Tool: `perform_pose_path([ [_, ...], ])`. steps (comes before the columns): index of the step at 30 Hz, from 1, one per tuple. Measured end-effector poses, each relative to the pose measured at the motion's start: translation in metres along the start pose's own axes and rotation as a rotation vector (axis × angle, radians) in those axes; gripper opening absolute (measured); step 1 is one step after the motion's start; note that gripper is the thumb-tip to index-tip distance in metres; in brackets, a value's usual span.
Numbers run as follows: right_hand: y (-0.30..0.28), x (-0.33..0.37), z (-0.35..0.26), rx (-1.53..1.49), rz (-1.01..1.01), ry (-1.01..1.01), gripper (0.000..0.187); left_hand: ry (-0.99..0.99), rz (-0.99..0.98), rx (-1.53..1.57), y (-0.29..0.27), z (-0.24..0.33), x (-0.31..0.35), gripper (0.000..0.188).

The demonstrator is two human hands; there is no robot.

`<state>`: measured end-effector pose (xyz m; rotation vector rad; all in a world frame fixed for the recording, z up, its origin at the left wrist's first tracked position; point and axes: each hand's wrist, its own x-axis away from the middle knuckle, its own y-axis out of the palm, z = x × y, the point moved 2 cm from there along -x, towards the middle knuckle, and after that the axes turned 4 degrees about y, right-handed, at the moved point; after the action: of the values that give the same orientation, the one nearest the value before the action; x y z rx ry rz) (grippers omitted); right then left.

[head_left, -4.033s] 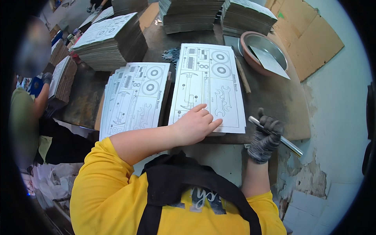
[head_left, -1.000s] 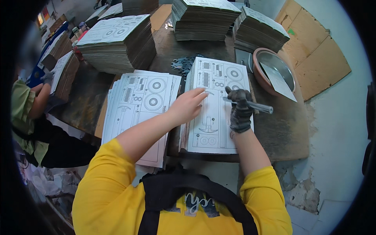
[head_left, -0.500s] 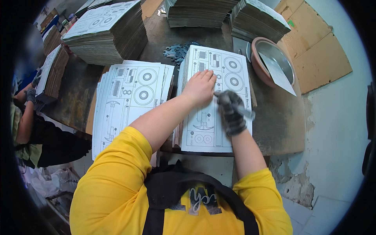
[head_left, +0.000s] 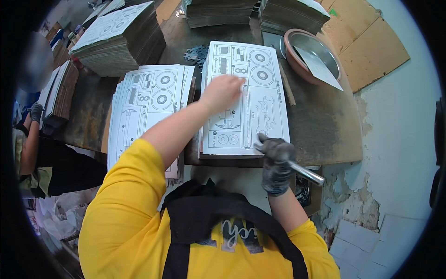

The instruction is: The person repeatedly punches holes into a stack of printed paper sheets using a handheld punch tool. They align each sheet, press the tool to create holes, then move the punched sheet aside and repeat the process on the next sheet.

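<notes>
In front of me lies a stack of printed boards (head_left: 261,109), the top one showing line drawings of discs, a hammer head and wrenches. Over the middle of that top board is my bare left hand (head_left: 224,93), its fingers curled together; whatever they may pinch is hidden. My right hand (head_left: 277,160), in a dark grey glove, is at the stack's near right corner. It is closed round a shiny metal rod (head_left: 306,173) that sticks out to the right; the rod's other end is hidden in the glove. Left of this stack is a looser pile of similar sheets (head_left: 155,88).
Dark metal wrench-shaped pieces (head_left: 196,55) lie behind the stack. A pink-rimmed basin (head_left: 287,56) with a sheet in it stands at the right. Tall board stacks (head_left: 121,46) line the back. At far left, a person's gloved hand (head_left: 36,111) is beside another stack.
My left hand has gone from lying flat on the top board to curled fingers, slightly nearer me. My right hand has drawn back toward me to the near edge, still holding the metal rod.
</notes>
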<state>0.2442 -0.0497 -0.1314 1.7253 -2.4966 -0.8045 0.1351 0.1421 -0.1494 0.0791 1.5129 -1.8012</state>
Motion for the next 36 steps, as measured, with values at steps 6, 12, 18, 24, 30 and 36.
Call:
perform_pose_path([
  [6,-0.043,-0.006,-0.034,-0.056,0.124,-0.141,0.036,0.383,-0.286,-0.097,-0.023,0.111,0.065,0.052],
  [12,-0.049,-0.023,-0.060,-0.037,0.048,-0.296,0.037,0.262,-0.179,-0.181,-0.072,0.122,0.058,0.039],
  [18,-0.045,-0.035,-0.060,-0.070,0.016,-0.300,0.040,-0.071,0.182,-0.165,-0.151,0.062,0.137,0.039],
  [24,-0.024,-0.053,-0.034,-0.137,0.001,-0.203,0.034,-0.365,-0.312,-0.337,-0.148,0.032,0.279,0.043],
  [30,0.013,-0.101,0.013,-0.096,-0.083,-0.061,0.029,-0.237,-0.159,-0.074,-0.115,0.008,0.179,0.042],
  [36,0.015,-0.162,0.078,-0.018,-0.119,-0.072,0.026,-0.065,-0.087,0.132,-0.034,-0.011,0.010,0.040],
])
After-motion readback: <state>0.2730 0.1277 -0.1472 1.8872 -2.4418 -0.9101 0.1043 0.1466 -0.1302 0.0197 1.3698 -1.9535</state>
